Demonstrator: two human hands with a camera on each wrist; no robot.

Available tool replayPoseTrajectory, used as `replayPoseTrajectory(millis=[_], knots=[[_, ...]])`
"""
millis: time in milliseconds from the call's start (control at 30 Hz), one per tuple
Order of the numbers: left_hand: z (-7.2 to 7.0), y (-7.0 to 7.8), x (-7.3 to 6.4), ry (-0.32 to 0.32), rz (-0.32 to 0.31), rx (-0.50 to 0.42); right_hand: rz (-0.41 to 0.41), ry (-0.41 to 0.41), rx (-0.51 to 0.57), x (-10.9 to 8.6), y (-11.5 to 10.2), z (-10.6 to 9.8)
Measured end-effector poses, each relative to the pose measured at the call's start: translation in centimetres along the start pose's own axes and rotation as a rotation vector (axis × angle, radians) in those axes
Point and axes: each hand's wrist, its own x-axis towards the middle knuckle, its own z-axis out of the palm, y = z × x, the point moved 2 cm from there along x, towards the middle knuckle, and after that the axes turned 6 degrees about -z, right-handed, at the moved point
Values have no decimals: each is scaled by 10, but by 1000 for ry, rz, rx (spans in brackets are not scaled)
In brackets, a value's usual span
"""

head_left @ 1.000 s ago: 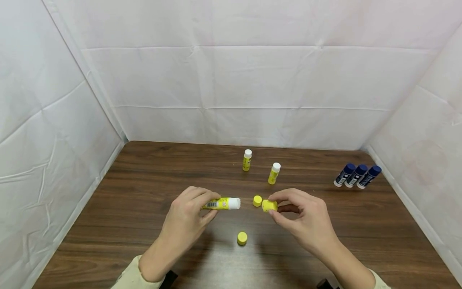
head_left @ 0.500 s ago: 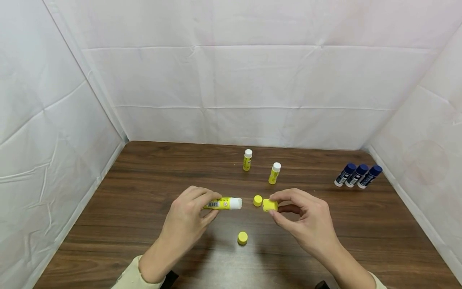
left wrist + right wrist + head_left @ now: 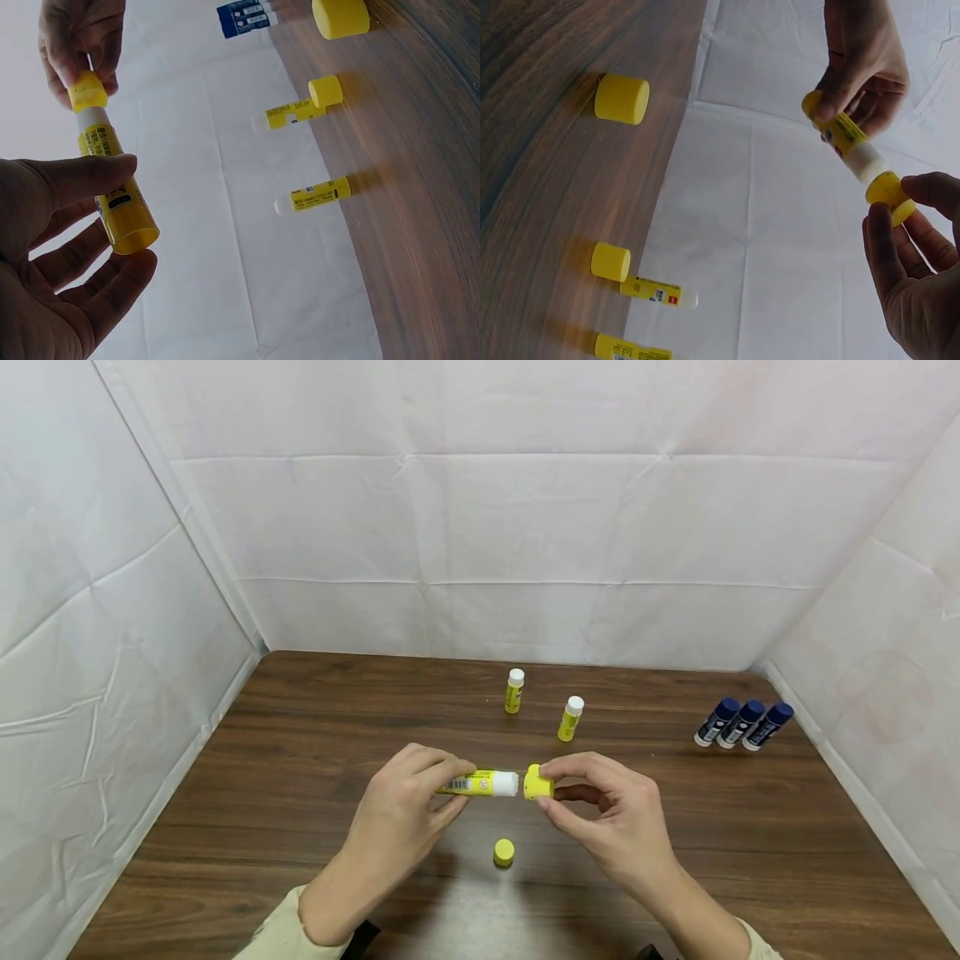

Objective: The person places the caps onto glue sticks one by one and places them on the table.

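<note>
My left hand grips a yellow glue stick level above the table, its white end pointing right. Between thumb and fingers, my right hand pinches a yellow cap. In the head view a narrow gap parts the cap from the white end; in the right wrist view the cap is right at that end, lined up with the glue stick. Another yellow cap stands on the table nearer the body. A further cap is mostly hidden behind the held one in the head view.
Two uncapped yellow glue sticks with white tops, one farther back and one to its right, stand beyond the hands. Several dark blue glue sticks stand in a row at the right. White cloth walls the wooden table.
The left hand has moved right with the glue stick, and the right hand has moved left with the cap. The gap between them has narrowed. The standing things have stayed put.
</note>
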Motion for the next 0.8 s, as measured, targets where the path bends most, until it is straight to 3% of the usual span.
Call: replayPoseTrajectory(millis=[300, 800], knots=[[1, 7, 1, -18, 12, -3, -38, 10, 20, -1, 0, 4], [4, 13, 7, -23, 35, -6, -19, 25, 19, -2, 1, 4]])
